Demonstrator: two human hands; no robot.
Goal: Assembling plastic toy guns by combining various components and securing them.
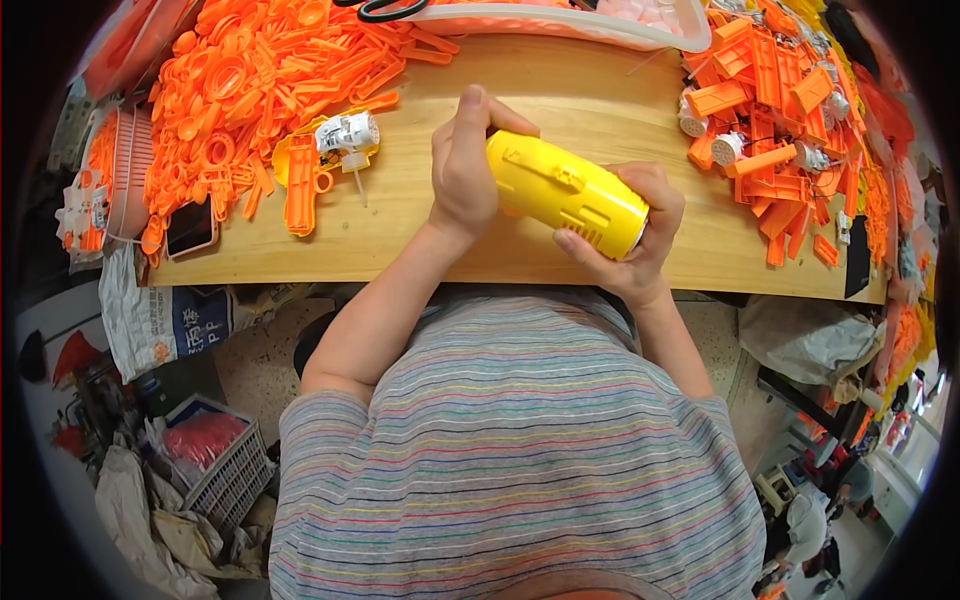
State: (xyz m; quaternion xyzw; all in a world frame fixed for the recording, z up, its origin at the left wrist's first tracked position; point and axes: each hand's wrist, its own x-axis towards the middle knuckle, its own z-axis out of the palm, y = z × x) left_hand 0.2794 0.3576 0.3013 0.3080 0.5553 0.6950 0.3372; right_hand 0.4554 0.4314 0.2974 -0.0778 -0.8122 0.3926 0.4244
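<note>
A yellow plastic cylinder-shaped housing [565, 190] is held over the wooden table [420, 230] between both hands. My left hand [465, 165] grips its far left end, thumb up. My right hand [635, 235] cups its near right end from below, fingers wrapped round the rim. On the table to the left lies an orange toy-gun part [300, 185] beside a small white and yellow motor piece [348, 135].
A big heap of orange plastic rings and strips [240, 80] covers the table's left. Orange blocks and white parts [780, 120] pile up on the right. A phone [190, 228] lies at the left edge. A clear tray [560, 22] with black scissors [392, 10] stands at the back.
</note>
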